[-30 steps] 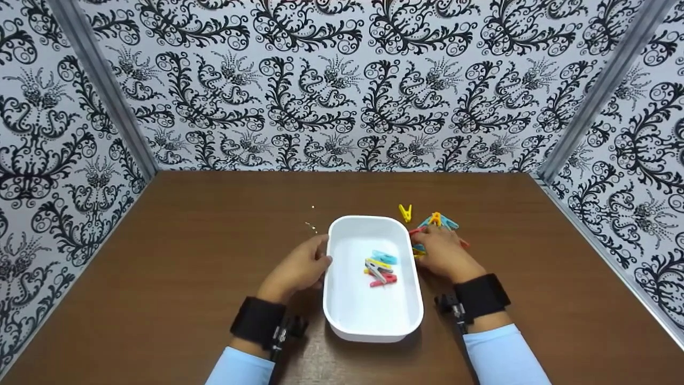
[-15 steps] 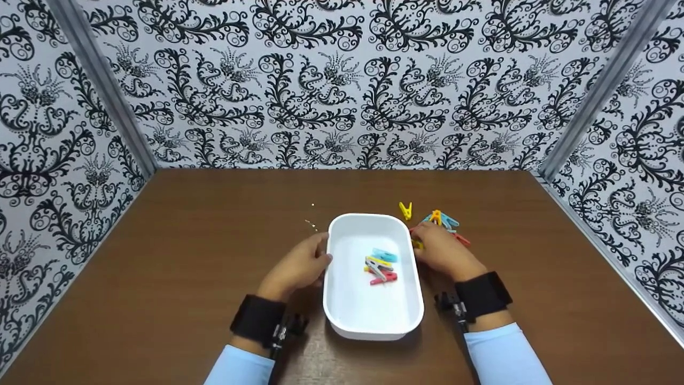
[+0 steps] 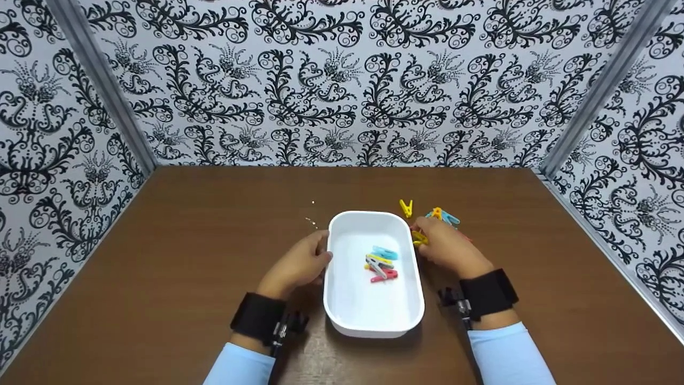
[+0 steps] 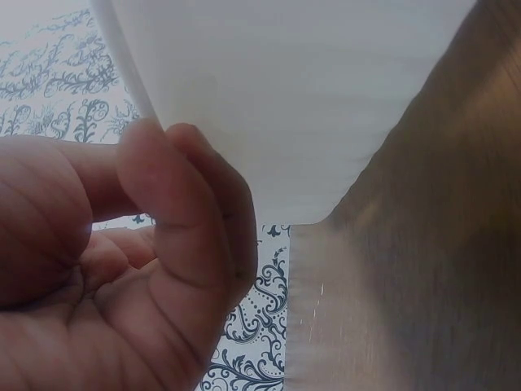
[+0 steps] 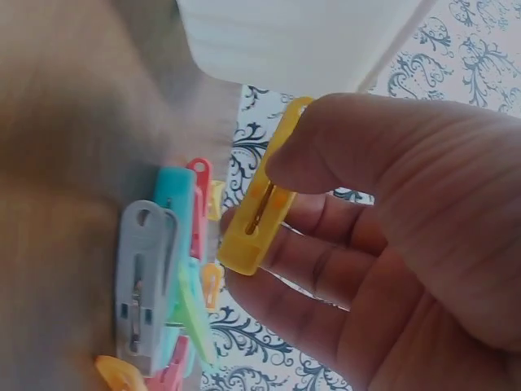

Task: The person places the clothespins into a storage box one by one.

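Note:
A white plastic tub (image 3: 368,310) stands in the middle of the table, holding a few clothespins, among them a light blue clothespin (image 3: 386,253) and a red clothespin (image 3: 385,276). My left hand (image 3: 297,266) grips the tub's left rim, thumb inside the wall. Just right of the tub, my right hand (image 3: 450,248) pinches a yellow clothespin (image 5: 259,204) between thumb and fingers. Beside that hand lies a loose pile, with a grey clothespin (image 5: 140,285) and a teal clothespin (image 5: 172,189) showing in the right wrist view. The hand partly hides the pile from the head view.
Behind the tub's right corner lies a separate yellow clothespin (image 3: 407,208). Small pale specks (image 3: 312,222) dot the brown table (image 3: 214,214) left of the tub. Patterned walls (image 3: 342,85) enclose the back and both sides.
My right hand has taken hold of the yellow clothespin from the pile, which now shows between its fingers. The left hand and the tub have stayed in place.

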`<state>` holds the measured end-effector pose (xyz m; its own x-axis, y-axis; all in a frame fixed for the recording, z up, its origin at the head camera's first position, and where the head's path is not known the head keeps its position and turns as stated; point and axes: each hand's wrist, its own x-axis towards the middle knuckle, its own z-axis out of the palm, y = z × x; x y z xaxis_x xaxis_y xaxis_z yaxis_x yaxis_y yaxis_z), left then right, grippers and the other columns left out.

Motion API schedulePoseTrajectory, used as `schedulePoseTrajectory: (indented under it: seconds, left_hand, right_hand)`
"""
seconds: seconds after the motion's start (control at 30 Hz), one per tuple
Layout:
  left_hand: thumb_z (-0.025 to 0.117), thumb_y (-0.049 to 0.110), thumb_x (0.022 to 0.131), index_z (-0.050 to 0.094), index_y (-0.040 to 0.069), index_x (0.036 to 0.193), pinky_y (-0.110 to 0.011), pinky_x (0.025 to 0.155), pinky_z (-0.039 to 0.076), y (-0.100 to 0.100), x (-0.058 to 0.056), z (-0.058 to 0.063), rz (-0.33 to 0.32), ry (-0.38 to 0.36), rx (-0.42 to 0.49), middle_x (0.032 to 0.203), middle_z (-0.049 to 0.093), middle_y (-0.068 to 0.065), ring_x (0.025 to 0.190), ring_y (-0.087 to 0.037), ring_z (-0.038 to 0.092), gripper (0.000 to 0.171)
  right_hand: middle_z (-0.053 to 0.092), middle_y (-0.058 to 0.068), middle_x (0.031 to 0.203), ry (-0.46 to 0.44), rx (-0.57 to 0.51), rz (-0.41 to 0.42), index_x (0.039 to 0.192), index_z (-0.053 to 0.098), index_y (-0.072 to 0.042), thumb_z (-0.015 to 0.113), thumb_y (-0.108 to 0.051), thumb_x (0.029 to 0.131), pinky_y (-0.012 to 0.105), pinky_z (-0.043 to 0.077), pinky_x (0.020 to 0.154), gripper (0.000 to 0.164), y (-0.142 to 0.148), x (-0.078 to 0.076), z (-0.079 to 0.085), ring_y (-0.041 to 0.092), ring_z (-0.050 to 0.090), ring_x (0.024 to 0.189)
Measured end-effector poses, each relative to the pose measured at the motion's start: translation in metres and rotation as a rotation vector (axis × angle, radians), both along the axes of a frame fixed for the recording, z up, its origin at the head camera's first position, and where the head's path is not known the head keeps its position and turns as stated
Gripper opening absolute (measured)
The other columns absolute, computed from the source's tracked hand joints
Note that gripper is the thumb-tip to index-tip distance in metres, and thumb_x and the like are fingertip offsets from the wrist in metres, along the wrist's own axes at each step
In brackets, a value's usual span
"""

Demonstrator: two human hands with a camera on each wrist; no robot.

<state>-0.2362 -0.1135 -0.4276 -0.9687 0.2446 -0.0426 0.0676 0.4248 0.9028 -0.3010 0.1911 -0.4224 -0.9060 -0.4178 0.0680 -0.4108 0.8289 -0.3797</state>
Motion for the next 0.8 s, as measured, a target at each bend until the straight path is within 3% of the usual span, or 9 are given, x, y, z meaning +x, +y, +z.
schedulePoseTrajectory:
  seconds: [0.17, 0.37, 0.5, 0.8]
  left_hand:
    - [0.051, 0.003, 0.098, 0.039, -0.001, 0.148, -0.03, 0.049, 0.051, 0.001, 0.0, 0.0, 0.009, -0.017, 0.009, 0.081, 0.052, -0.009, 0.055, -0.016, 0.053, 0.051]
    - [0.052, 0.003, 0.098, 0.039, -0.002, 0.147, -0.03, 0.049, 0.051, 0.001, -0.001, 0.0, 0.006, -0.008, 0.008, 0.081, 0.052, -0.009, 0.055, -0.016, 0.053, 0.051]
    - [0.052, 0.003, 0.098, 0.039, -0.001, 0.147, -0.03, 0.049, 0.052, 0.0, -0.002, 0.0, 0.002, -0.007, -0.002, 0.081, 0.053, -0.01, 0.056, -0.016, 0.054, 0.051]
    - [0.051, 0.001, 0.097, 0.039, -0.004, 0.146, -0.03, 0.049, 0.052, 0.0, 0.0, 0.0, -0.009, 0.02, 0.003, 0.081, 0.053, -0.009, 0.055, -0.016, 0.053, 0.05]
  right_hand:
    - [0.065, 0.015, 0.11, 0.004, 0.002, -0.004, 0.122, 0.061, 0.003, 0.064, 0.0, 0.087, 0.043, 0.051, 0.081, 0.035, 0.001, 0.004, 0.01, 0.027, 0.057, 0.091]
    - [0.063, 0.013, 0.095, 0.06, 0.013, 0.019, 0.113, 0.062, 0.004, 0.066, 0.002, 0.082, 0.04, 0.051, 0.069, 0.031, 0.004, 0.009, 0.023, 0.026, 0.056, 0.079]
    - [0.061, 0.012, 0.092, 0.067, 0.003, 0.03, 0.109, 0.061, 0.004, 0.065, 0.004, 0.081, 0.039, 0.05, 0.069, 0.029, 0.003, 0.017, 0.037, 0.027, 0.056, 0.079]
    - [0.054, 0.005, 0.081, 0.164, -0.067, 0.132, 0.099, 0.063, 0.0, 0.065, 0.003, 0.077, 0.039, 0.046, 0.069, 0.023, -0.025, 0.036, 0.06, 0.024, 0.051, 0.076]
